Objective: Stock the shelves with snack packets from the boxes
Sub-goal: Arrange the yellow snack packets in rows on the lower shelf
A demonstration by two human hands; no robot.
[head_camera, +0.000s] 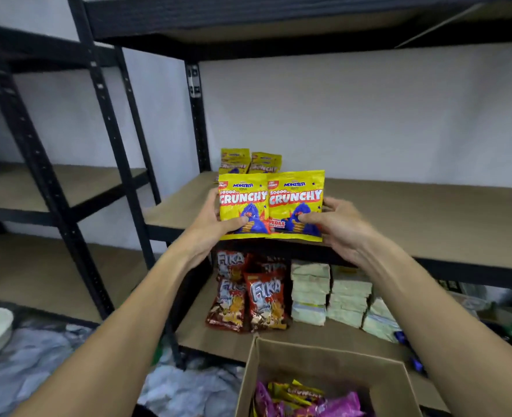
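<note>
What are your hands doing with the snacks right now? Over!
Both busy: left hand grips left Crunchy packet, right hand grips right Crunchy packet. Both upright at shelf front edge. Two more yellow packets behind; path clear.

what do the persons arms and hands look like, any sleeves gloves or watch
Both arms are bare as far as the view reaches: no sleeve shows on the left arm or the right arm. The left hand and right hand wear no gloves, and no watch, bracelet or ring shows on the parts in view.
</note>
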